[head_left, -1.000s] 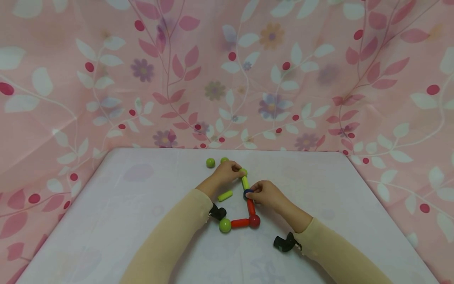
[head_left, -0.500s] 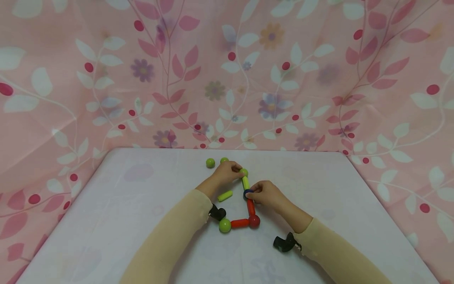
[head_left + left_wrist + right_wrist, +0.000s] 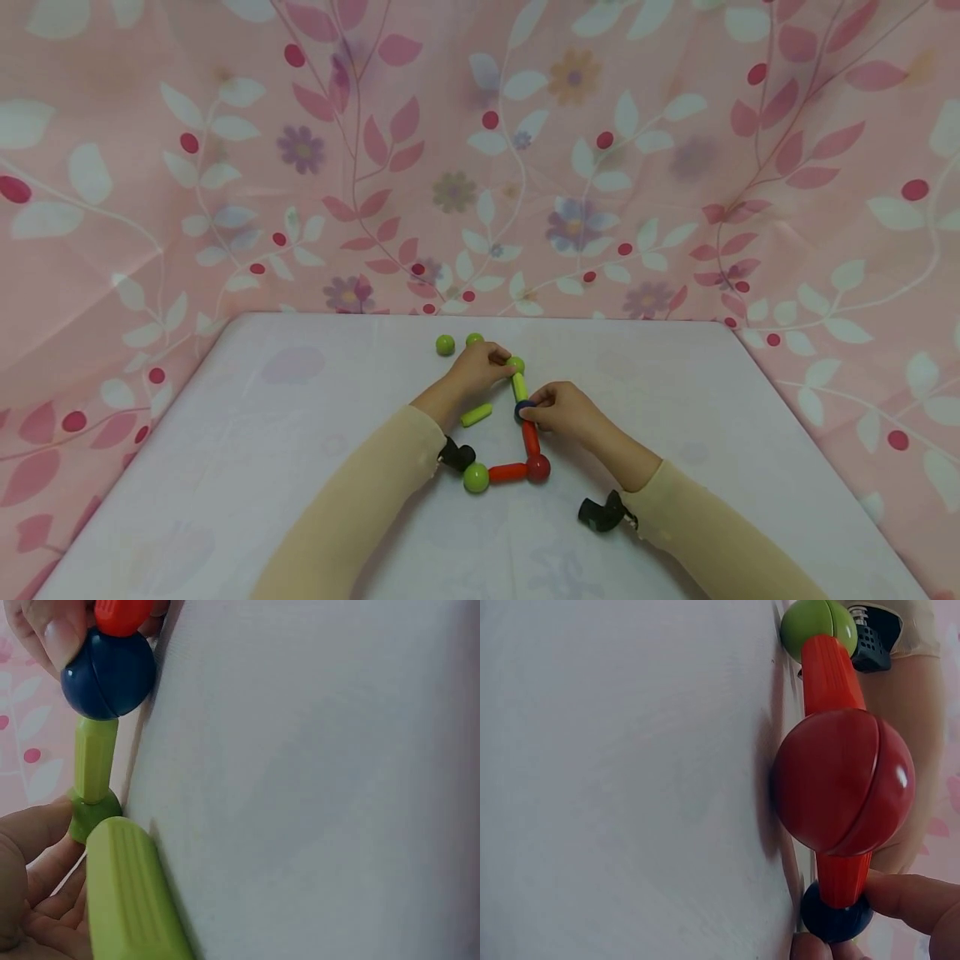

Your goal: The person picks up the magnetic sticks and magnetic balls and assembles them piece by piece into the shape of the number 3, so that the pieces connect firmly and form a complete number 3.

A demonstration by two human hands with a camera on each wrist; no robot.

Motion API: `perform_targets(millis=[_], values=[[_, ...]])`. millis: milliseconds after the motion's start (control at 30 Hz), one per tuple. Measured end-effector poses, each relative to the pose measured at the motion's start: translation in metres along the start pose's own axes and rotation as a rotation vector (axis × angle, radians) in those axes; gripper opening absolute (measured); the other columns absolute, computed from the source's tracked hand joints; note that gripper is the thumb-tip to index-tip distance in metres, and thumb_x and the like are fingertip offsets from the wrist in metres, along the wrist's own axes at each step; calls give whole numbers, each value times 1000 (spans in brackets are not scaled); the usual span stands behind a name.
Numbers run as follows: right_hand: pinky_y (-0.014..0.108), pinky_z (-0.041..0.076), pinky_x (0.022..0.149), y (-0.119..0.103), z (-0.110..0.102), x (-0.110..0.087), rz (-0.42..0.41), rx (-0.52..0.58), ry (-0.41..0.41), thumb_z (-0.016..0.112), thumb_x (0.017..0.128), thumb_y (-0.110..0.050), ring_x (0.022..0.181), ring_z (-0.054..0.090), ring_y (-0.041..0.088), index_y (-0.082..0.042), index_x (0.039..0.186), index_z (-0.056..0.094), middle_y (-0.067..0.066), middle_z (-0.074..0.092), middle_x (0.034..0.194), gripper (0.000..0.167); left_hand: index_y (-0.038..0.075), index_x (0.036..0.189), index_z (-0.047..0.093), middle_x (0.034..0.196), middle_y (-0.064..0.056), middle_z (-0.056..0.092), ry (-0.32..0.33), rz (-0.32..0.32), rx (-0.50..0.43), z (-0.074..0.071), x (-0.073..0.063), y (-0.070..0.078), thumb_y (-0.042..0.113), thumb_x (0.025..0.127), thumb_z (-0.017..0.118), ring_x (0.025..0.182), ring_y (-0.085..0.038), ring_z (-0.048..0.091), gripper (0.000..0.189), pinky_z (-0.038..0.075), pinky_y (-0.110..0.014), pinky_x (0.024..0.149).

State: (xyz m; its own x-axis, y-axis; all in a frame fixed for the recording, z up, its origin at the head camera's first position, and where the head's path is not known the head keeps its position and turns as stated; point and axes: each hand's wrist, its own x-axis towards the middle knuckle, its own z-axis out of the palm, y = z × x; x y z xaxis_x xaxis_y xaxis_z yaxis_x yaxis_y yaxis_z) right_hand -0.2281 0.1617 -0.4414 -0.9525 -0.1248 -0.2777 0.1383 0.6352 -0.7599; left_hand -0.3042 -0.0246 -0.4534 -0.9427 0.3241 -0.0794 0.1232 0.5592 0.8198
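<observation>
My left hand (image 3: pixel 478 367) pinches a green ball (image 3: pixel 515 365) at the far end of a chain of rods and balls. A light green rod (image 3: pixel 95 759) joins that ball to a dark blue ball (image 3: pixel 109 673). Thumb and fingers of my right hand (image 3: pixel 564 410) grip the blue ball. From it a red rod (image 3: pixel 531 438) runs to a dark red ball (image 3: pixel 844 782). A second red rod (image 3: pixel 507 472) links the red ball to another green ball (image 3: pixel 476 477) at the near left. Inside the bend lies a loose light green rod (image 3: pixel 133 892).
Two loose green balls sit past my left hand: one ball (image 3: pixel 446 344) stands apart, the other ball (image 3: pixel 475 339) is partly behind the hand. A white cloth covers the table (image 3: pixel 225 467). Behind it hangs a pink floral curtain (image 3: pixel 450 167).
My left forearm and its wrist camera have shifted very slightly. Both hands keep their holds, and the chain stays in place.
</observation>
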Motion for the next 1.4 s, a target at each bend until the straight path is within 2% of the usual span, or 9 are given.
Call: perform_targets(millis=[167, 533, 800, 1067, 1267, 1400], values=[[28, 52, 65, -1, 0, 0, 8, 2, -2, 78, 88, -20, 72, 62, 16, -2, 101, 68, 6, 67, 85, 24, 9, 122, 66, 112, -3, 68, -5, 2, 16, -2, -6, 1, 27, 98, 67, 108, -19, 62, 30, 48, -38, 98], [28, 52, 66, -2, -2, 0, 9, 23, -18, 77, 88, -19, 73, 61, 15, -2, 100, 67, 6, 67, 85, 23, 10, 121, 66, 108, -1, 68, -26, 19, 50, -11, -18, -6, 25, 97, 67, 107, -19, 62, 28, 48, -37, 97], [27, 50, 65, -1, -3, 1, 7, -4, -28, 78, 87, -21, 73, 61, 17, -3, 101, 68, 6, 67, 85, 24, 11, 116, 69, 102, 1, 66, -57, 17, 131, -23, -33, -13, 24, 96, 69, 99, -16, 61, 24, 49, -35, 95], [28, 51, 67, -1, -4, 3, 28, -16, -33, 79, 87, -23, 75, 61, 17, -3, 103, 67, 6, 67, 88, 28, 13, 114, 69, 98, 4, 65, -110, 16, 134, -25, -46, -17, 26, 95, 71, 91, -14, 59, 23, 50, -33, 88], [29, 51, 67, -2, -5, 4, 26, -12, -50, 79, 87, -23, 75, 61, 17, -3, 103, 67, 6, 66, 89, 28, 11, 110, 70, 94, 4, 66, -114, 45, 142, -26, -55, -19, 22, 93, 73, 89, -12, 59, 21, 49, -32, 88], [29, 51, 67, -1, -6, 5, 27, 0, -59, 79, 87, -23, 76, 61, 18, -3, 103, 67, 6, 66, 89, 28, 11, 108, 71, 93, 4, 66, -124, 42, 153, -26, -58, -22, 21, 90, 76, 87, -11, 59, 21, 50, -30, 85]])
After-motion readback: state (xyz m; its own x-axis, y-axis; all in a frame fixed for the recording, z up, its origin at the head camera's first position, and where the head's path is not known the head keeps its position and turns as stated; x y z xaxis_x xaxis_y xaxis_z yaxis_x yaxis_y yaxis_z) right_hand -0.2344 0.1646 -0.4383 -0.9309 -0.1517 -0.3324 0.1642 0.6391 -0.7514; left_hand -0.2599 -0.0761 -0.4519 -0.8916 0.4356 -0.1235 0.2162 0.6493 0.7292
